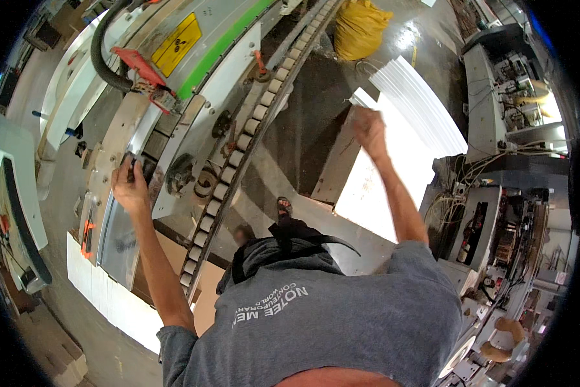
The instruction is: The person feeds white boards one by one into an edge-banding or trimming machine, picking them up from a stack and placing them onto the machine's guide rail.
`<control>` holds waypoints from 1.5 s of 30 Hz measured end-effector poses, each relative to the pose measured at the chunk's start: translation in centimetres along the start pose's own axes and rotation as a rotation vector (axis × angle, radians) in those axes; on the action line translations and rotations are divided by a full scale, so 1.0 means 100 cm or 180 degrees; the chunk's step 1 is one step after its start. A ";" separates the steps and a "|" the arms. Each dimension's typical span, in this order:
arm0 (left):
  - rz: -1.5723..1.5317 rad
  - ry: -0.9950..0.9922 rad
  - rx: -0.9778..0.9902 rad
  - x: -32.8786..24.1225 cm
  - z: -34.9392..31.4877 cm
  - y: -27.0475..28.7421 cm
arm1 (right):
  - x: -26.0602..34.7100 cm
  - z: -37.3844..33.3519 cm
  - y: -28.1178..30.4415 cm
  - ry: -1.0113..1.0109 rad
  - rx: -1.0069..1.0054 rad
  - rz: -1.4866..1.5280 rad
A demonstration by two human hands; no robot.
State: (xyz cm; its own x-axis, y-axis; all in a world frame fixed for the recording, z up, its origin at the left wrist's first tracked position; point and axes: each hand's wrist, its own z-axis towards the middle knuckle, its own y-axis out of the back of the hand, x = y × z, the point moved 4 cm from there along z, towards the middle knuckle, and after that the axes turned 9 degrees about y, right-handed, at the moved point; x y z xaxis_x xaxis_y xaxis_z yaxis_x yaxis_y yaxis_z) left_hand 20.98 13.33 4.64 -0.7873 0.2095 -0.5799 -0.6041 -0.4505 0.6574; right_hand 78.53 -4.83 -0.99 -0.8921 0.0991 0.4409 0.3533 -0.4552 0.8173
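My left hand point(130, 188) is at the edge of the machine bed, its fingers closed round a small dark piece point(132, 160) whose kind I cannot make out. Below it runs a light metal strip of the machine point(117, 238). Over on the right, my right hand point(369, 132) is curled and smeared by motion at the corner of a stack of white panels point(383, 187). A short white strip point(363, 98) juts out just beyond its fingers; whether they grip it is unclear. Long white strips point(422, 103) lie fanned along the stack's far side.
A roller conveyor track point(246, 142) runs diagonally between my arms. Behind my left hand stand a red bracket point(138, 66) and a thick black hose point(98, 55). A yellow sack point(361, 29) sits on the floor ahead. Machinery with loose cables point(457, 200) lines the right.
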 end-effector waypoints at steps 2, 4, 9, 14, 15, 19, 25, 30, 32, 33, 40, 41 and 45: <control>-0.0021 -0.0134 0.0091 -0.020 -0.016 -0.003 | -0.073 -0.005 0.021 -0.0064 0.0135 -0.0806; -0.0116 -0.0036 0.0288 -0.035 -0.037 0.005 | -0.113 -0.013 0.029 -0.0283 0.0452 -0.1253; -0.0495 0.0173 0.0360 -0.041 -0.074 0.014 | -0.186 -0.040 0.023 -0.0102 0.0707 -0.1349; -0.0559 0.0407 0.0477 -0.046 -0.090 0.014 | -0.194 -0.053 0.039 -0.0093 0.0625 -0.0949; -0.0516 0.0385 0.0501 -0.048 -0.091 0.017 | -0.181 -0.050 0.043 -0.0305 0.0694 -0.0980; -0.0337 -0.0125 0.0197 -0.084 -0.091 0.046 | -0.067 -0.032 0.066 0.0306 0.0679 -0.0809; -0.0402 -0.1403 0.0634 -0.142 -0.093 0.093 | 0.175 -0.030 0.046 0.1862 0.1137 0.0097; 0.0250 -0.1397 0.1250 -0.113 -0.107 0.140 | 0.343 -0.037 -0.011 0.2909 0.1701 0.1086; 0.0596 -0.1255 0.1548 -0.077 -0.115 0.164 | 0.390 -0.044 -0.032 0.3161 0.1723 0.1288; 0.0605 -0.1260 0.1539 -0.061 -0.121 0.179 | 0.413 -0.044 -0.040 0.3185 0.1960 0.1491; 0.0360 -0.0097 0.0422 0.056 -0.153 0.258 | 0.526 -0.075 -0.103 0.3499 0.0729 0.2327; 0.0301 0.0252 0.0287 0.074 -0.157 0.262 | 0.532 -0.078 -0.108 0.3280 0.0717 0.2454; 0.0491 0.0434 0.0244 0.119 -0.146 0.260 | 0.530 -0.088 -0.177 0.1443 0.1965 0.3498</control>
State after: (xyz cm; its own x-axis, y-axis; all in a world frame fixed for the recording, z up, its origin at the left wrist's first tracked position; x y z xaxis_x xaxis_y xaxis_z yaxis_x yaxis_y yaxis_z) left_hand -2.26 -8.55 7.77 -0.8502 0.0217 -0.5260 -0.4896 -0.3997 0.7749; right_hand 22.57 0.70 4.66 -0.0367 -0.4131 0.9100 0.9040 0.3744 0.2064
